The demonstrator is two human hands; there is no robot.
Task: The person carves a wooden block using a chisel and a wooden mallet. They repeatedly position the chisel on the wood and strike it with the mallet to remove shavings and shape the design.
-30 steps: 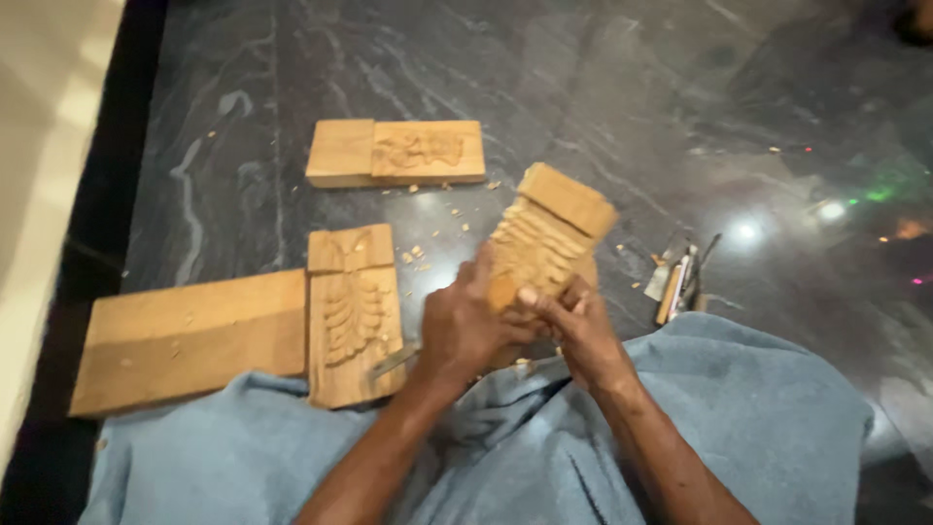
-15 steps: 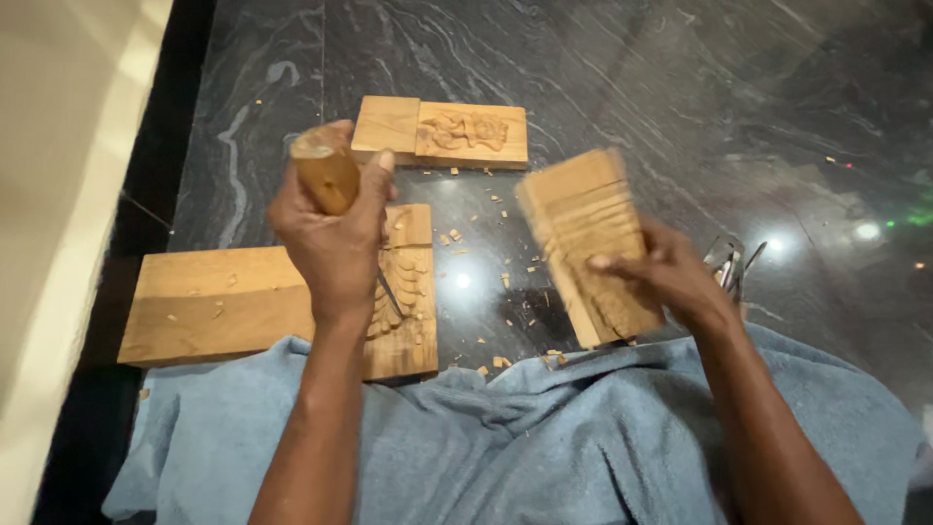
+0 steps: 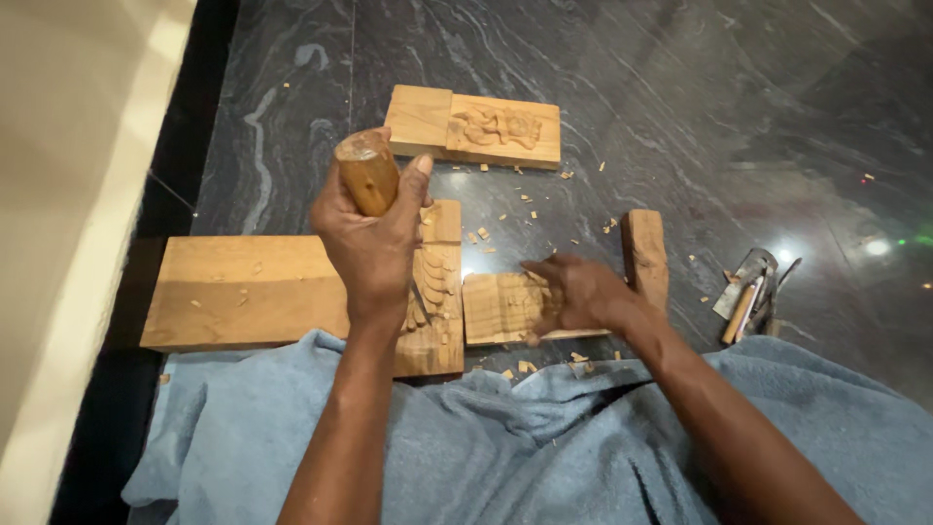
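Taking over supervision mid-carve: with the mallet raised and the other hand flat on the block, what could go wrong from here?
1. The right hand lies on the carved block; a swing of the wooden mallet in the left hand could strike its fingers.
2. The block lies loose on the polished stone floor and may skid.
3. Loose metal tools lie beside the blue cloth.

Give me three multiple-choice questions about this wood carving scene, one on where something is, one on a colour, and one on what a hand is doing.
1. Where do the metal tools lie?
A. on the dark stone floor, right of the blocks
B. on the blue cloth
C. on the plain plank

2. What colour is the cloth over the lap?
A. red
B. light blue
C. white

3. What is the left hand doing?
A. resting flat on the floor
B. gripping a raised wooden mallet
C. holding a metal tool

Answers: 1 A, they sit on the floor at far right. 2 B, plainly light blue. 3 B, fingers wrap the mallet above the carved block.
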